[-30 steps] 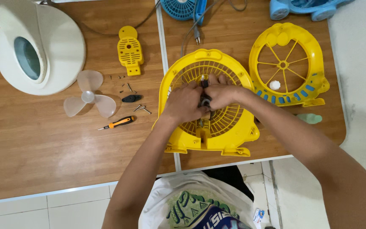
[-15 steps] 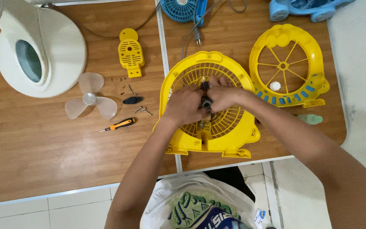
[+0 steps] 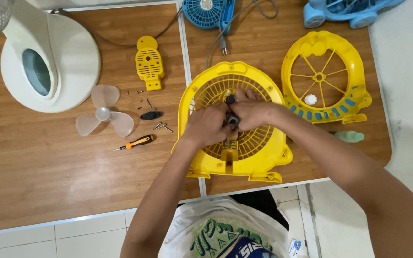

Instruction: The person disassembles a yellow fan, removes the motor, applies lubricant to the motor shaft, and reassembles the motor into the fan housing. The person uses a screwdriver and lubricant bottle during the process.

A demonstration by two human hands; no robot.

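While both hands meet over the middle of the yellow fan housing [image 3: 233, 143], which lies flat on the wooden table [image 3: 48, 181] near its front edge, the left hand [image 3: 206, 125] and the right hand [image 3: 252, 112] are closed around a small dark motor part [image 3: 230, 119] at its centre. To the left lie a clear fan blade [image 3: 103, 117], some screws [image 3: 161, 126] and an orange screwdriver [image 3: 137, 142]

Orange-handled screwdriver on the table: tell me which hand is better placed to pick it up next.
Left, probably. The screwdriver lies on the wooden table to the left of the yellow fan housing; the left hand is on that side, while the right hand would have to cross over it.
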